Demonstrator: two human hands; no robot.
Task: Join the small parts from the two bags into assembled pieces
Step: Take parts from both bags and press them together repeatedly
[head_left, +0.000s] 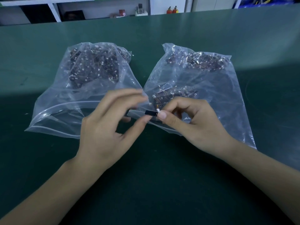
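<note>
Pinched black part (151,113), long axis level, in left hand (103,125); right hand (191,120) pinched white plug (157,110), seemingly touching part's right end, before bags (186,88).

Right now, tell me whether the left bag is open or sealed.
Open. The left bag lies flat on the green table, and its zip-strip mouth gapes toward the person, showing dark table through the gap.
</note>
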